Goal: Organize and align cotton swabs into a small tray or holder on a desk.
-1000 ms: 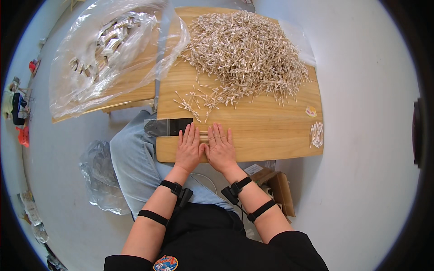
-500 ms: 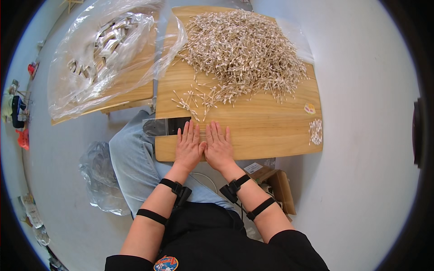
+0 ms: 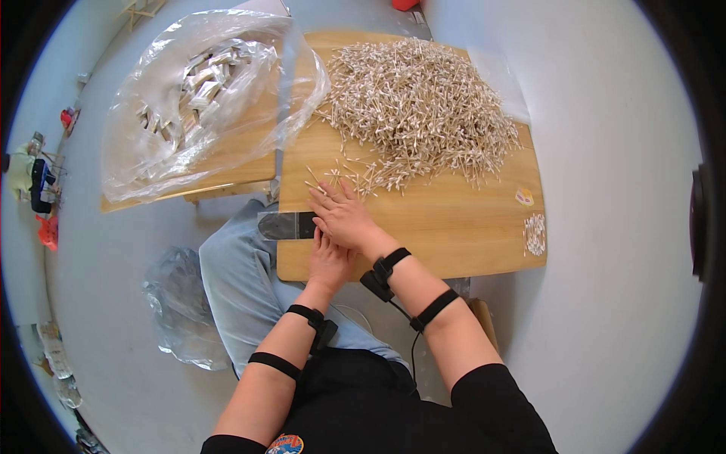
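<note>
A big heap of cotton swabs with pale sticks and white tips covers the far part of the wooden table. My right hand crosses over toward the left, fingers stretched out at the loose swabs along the heap's near edge. Beneath its palm lies my left hand, partly hidden, its visible fingers extended near the table's front edge. Beside both hands sits a clear plastic sleeve with a black part, overhanging the table's left edge. Whatever lies under the left hand is hidden.
On a second table at the far left, a large clear plastic bag holds many small packets. A small packet of swabs and a yellow-white sticker lie at the right edge. A crumpled grey plastic bag rests on the floor.
My right hand has moved left and away from me, across my left hand to the loose swabs. The row of swabs between the hands is now covered. The whole view has shifted slightly.
</note>
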The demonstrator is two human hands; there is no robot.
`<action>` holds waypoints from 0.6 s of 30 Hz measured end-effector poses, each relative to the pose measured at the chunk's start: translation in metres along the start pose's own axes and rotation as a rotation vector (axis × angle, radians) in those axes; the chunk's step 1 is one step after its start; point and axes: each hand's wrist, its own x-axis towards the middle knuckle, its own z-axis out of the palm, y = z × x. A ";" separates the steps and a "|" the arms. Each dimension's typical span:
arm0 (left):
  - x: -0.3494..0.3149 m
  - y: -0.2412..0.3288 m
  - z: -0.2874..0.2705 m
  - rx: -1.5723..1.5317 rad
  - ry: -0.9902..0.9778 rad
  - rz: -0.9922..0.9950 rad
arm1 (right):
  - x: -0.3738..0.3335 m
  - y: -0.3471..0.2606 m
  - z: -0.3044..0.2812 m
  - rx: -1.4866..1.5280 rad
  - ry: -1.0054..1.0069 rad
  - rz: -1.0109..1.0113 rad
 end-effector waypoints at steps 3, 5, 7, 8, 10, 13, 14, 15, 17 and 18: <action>0.001 0.004 -0.008 -0.020 -0.086 -0.036 | 0.004 0.027 0.020 -0.031 -0.044 0.018; 0.002 0.007 -0.003 -0.023 0.038 -0.005 | -0.010 0.053 0.024 -0.146 0.034 0.036; 0.005 0.008 0.000 -0.031 0.019 -0.018 | -0.031 0.077 0.022 -0.225 0.076 0.063; 0.008 0.006 -0.002 -0.027 0.010 -0.030 | -0.039 0.084 0.016 -0.246 0.088 0.076; 0.016 0.005 -0.003 -0.029 -0.005 -0.042 | -0.054 0.096 0.007 -0.284 0.122 0.128; 0.022 0.003 -0.003 -0.027 0.006 -0.056 | -0.073 0.095 -0.001 -0.281 0.216 0.219; 0.024 0.002 -0.001 -0.029 0.005 -0.058 | -0.081 0.088 -0.003 -0.251 0.260 0.237; 0.025 0.002 0.000 -0.030 0.003 -0.060 | -0.088 0.079 -0.005 -0.221 0.304 0.253; 0.028 0.004 0.002 -0.035 -0.001 -0.057 | -0.107 0.057 0.010 -0.043 0.343 0.280; 0.028 0.005 0.001 -0.038 -0.005 -0.053 | -0.114 0.044 0.018 0.047 0.360 0.294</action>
